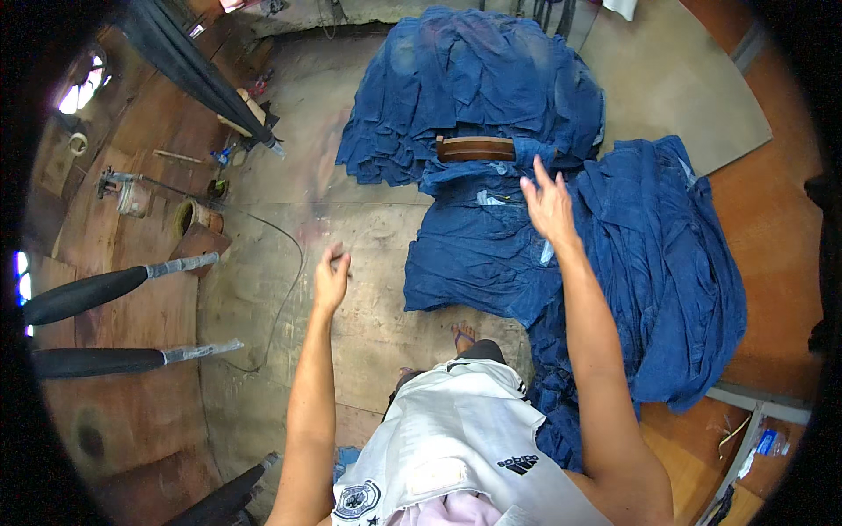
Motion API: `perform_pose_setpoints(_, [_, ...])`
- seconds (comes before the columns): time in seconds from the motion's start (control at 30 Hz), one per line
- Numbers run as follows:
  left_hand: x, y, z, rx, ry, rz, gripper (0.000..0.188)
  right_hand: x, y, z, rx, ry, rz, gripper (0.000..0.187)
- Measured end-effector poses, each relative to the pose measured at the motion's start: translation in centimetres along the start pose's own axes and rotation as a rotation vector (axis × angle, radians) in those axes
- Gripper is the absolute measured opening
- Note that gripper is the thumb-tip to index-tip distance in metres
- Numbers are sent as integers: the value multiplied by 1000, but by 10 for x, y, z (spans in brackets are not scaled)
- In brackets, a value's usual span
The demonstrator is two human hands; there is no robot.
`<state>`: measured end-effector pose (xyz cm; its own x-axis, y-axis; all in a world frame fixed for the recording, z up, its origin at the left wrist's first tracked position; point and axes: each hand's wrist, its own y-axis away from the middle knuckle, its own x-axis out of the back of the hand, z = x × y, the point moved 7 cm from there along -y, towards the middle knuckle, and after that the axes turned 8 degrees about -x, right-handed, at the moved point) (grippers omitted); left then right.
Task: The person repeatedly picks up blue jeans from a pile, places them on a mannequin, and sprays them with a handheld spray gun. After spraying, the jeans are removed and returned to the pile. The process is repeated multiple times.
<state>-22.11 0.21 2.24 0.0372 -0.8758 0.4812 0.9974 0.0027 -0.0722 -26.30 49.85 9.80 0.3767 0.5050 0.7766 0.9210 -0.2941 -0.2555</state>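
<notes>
My right hand (551, 209) is raised over a blue denim garment (478, 267), its fingers spread with nothing in them. Whether its fingertips touch the cloth, I cannot tell. A curved brown wooden piece (476, 150) rests on the denim just beyond and to the left of those fingers. My left hand (331, 279) hangs in the air left of the garment, fingers loosely bent and thumb apart, with nothing visible in it. Behind the wooden piece lies a big pile of denim garments (474, 74). A second denim heap (667, 263) sits to my right.
At left stand black padded forms with plastic-wrapped ends (96, 294), and another black form (193, 70) reaches in from the upper left. A spray gun with a cup (132, 195), a bucket (195, 215) and a thin hose (294, 241) are nearby. A bottle (772, 443) sits lower right.
</notes>
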Motion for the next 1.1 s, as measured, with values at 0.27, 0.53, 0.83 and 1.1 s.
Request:
perform_pose_setpoints(0.27, [9,3,124,-314,-269,93,55,121,-15,-121,471,5,254,63])
perform_pose_setpoints(0.53, [-53,279,-230,551,-555,-1026,43,27,-49,7,263,12,113,62])
perform_pose_setpoints(0.83, [-37,390,-203,948,-491,-833,42,-259,48,229,-629,328,-882,77])
perform_pose_setpoints(1.1, [-132,128,-126,683,-3,-423,44,-324,-9,216,-107,591,-612,80])
